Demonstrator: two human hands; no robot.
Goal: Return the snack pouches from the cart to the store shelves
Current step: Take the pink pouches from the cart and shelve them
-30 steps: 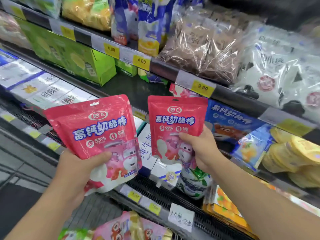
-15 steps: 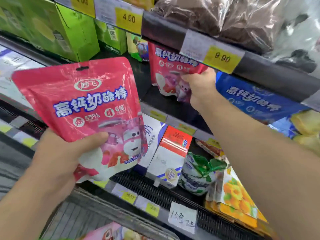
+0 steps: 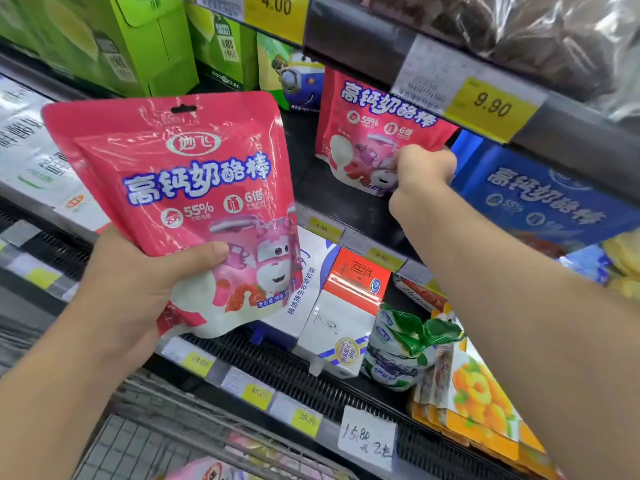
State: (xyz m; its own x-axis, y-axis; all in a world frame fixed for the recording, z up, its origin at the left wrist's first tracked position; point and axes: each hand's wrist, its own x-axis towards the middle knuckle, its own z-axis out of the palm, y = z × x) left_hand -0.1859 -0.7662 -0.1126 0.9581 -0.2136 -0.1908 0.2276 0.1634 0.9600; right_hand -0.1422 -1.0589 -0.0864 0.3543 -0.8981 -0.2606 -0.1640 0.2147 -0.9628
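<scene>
Retail shop, chilled aisle: tiered shelves (image 3: 363,216) stocked with packaged goods, yellow price tags (image 3: 490,107) along the shelf edges, and a wire cart (image 3: 145,441) at lower left of the frame.

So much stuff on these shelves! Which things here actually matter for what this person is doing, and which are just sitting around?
Part of the job:
- red pouch in the left hand, at
- red pouch on the shelf, which the right hand grips
- cart, with more pouches inside

Just sitting around:
- green boxes
- blue pouch
- milk cartons
- 9.90 price tag
</scene>
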